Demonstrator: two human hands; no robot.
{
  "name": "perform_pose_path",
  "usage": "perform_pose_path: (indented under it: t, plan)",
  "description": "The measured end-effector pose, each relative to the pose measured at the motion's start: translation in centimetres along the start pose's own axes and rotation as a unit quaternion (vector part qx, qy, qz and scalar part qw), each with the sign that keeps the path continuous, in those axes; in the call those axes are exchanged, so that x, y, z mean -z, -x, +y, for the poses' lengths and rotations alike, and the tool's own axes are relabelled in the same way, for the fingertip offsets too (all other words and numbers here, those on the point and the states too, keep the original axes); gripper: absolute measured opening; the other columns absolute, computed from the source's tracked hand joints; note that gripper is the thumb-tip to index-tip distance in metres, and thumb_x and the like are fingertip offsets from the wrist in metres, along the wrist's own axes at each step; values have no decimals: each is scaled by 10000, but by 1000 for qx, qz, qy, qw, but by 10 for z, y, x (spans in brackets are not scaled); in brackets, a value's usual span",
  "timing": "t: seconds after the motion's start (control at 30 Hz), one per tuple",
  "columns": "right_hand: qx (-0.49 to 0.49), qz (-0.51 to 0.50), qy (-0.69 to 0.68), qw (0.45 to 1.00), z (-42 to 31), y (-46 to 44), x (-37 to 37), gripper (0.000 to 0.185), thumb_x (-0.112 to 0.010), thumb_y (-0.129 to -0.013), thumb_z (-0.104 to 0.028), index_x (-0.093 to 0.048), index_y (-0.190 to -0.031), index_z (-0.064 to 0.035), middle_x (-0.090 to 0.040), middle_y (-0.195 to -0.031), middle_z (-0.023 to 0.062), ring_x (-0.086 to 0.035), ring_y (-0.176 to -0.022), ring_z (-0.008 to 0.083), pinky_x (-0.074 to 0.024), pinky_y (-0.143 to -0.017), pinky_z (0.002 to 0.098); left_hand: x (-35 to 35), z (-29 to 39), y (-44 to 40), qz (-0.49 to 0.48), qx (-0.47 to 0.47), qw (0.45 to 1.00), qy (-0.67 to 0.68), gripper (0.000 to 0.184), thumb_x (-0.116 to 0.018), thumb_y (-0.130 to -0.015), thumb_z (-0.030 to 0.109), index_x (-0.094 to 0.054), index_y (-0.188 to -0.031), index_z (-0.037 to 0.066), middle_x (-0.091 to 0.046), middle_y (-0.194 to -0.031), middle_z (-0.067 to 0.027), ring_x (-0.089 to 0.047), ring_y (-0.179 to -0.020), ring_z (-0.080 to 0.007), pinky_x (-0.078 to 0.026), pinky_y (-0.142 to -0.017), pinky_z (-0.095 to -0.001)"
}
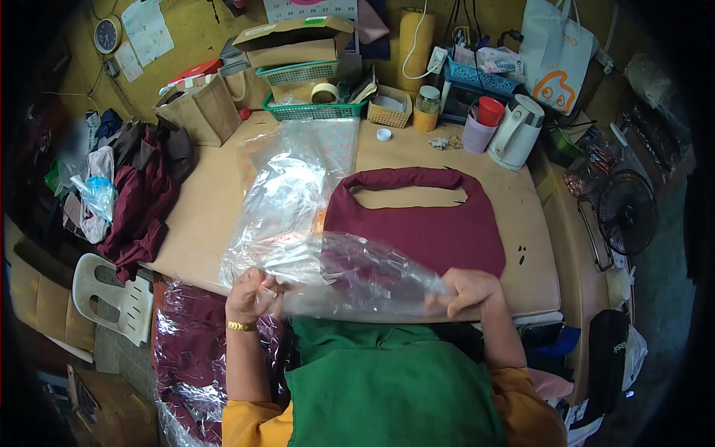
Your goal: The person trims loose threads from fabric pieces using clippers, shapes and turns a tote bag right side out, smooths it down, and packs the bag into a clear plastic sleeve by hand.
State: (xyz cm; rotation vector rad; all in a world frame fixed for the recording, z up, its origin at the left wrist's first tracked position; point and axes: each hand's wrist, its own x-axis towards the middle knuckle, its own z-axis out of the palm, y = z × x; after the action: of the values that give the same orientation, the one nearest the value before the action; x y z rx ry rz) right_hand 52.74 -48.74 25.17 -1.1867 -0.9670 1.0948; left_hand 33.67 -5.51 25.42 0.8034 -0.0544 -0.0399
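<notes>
A clear plastic bag is stretched between my two hands near the table's front edge. My left hand, with a gold watch band on the wrist, is closed on its left end. My right hand grips the other end, fingers wrapped round the film. Just beyond it, a maroon shoulder bag lies flat on the table, its handle loop pointing away from me; the plastic covers its lower left part. More clear plastic bags lie in a shiny stack left of the maroon bag.
Maroon garments hang over the left table edge, above a white plastic chair. Along the back stand a brown paper bag, a green basket, a jar and a white kettle. Wrapped maroon goods sit below the table.
</notes>
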Motion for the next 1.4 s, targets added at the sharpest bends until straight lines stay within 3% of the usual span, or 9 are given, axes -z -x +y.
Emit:
perform_pose_path:
  t: [0.1,0.23,0.4,0.53,0.63,0.7,1.07,1.13,1.4]
  plan:
    - [-49,-14,59,997,-3,21,7,254,-767,-819,-227,-700,-867,14,-633,-707,73,-608,-620,175,-485,-577,315,-24,29,8,-54,109,989,-88,424,-764,-839,178,-590,-1151,-50,-663,-879,-78,-640,-926,-194,-507,-840,-304]
    - [197,188,-146,951,18,53,67,362,-660,-909,-370,-664,-966,-12,-657,-1013,141,-657,-924,279,-554,-753,450,-8,33,1,-148,126,937,-291,553,-767,-830,152,-547,-1289,-63,-688,-1087,-131,-616,-1070,-199,-481,-879,-292]
    - [337,395,-194,832,-102,-1,62,526,-483,-992,-462,-530,-1295,-34,-618,-1189,140,-583,-1145,277,-479,-981,455,-69,43,-62,-81,-284,947,-129,490,-590,-848,53,-529,-1322,-59,-626,-1196,-191,-586,-1135,-233,-423,-1035,-371]
    - [55,410,316,854,-62,-11,66,363,-575,-958,-254,-585,-1275,-76,-596,-1265,55,-496,-1259,227,-369,-1069,359,-56,-38,-96,84,-313,824,-464,606,-545,-940,216,-361,-1461,-33,-398,-1459,-251,-359,-1379,-313,-223,-1179,-442]
    - [-151,244,671,684,-6,-16,20,558,-573,-917,-501,-514,-1397,-223,-320,-1546,146,-215,-1458,361,-48,-1111,715,-111,-131,-98,88,-85,646,-754,663,-559,-949,337,-333,-1488,22,-284,-1470,-357,-264,-1378,-508,-199,-1151,-529]
    - [-194,271,689,644,9,0,23,605,-516,-928,-555,-443,-1454,-264,-265,-1578,144,-142,-1481,366,-51,-1123,697,-81,-151,-102,90,-103,539,-831,678,-551,-952,365,-337,-1471,-15,-328,-1434,-351,-281,-1369,-494,-234,-1127,-546]
    - [-295,417,611,605,28,18,4,573,-490,-962,-516,-420,-1470,-262,-192,-1600,153,-135,-1478,390,-90,-1128,680,-139,-161,-127,85,-63,499,-860,770,-509,-944,506,-359,-1446,-58,-371,-1422,-331,-257,-1414,-443,-110,-1114,-674]
    - [-216,414,489,736,22,37,2,464,-573,-937,-268,-507,-1390,-194,-235,-1578,172,-194,-1463,390,-134,-1147,635,-117,-182,-136,63,-88,500,-860,804,-508,-935,532,-337,-1461,-51,-386,-1425,-299,-263,-1414,-432,-121,-1116,-669]
    - [-111,394,612,677,11,100,-27,517,-593,-712,28,-590,-1211,-106,-359,-1513,183,-281,-1434,394,-207,-1140,602,-91,-162,-149,-23,-110,551,-827,944,-559,-878,605,-221,-1517,-3,-381,-1408,-295,-295,-1385,-443,-141,-1145,-605]
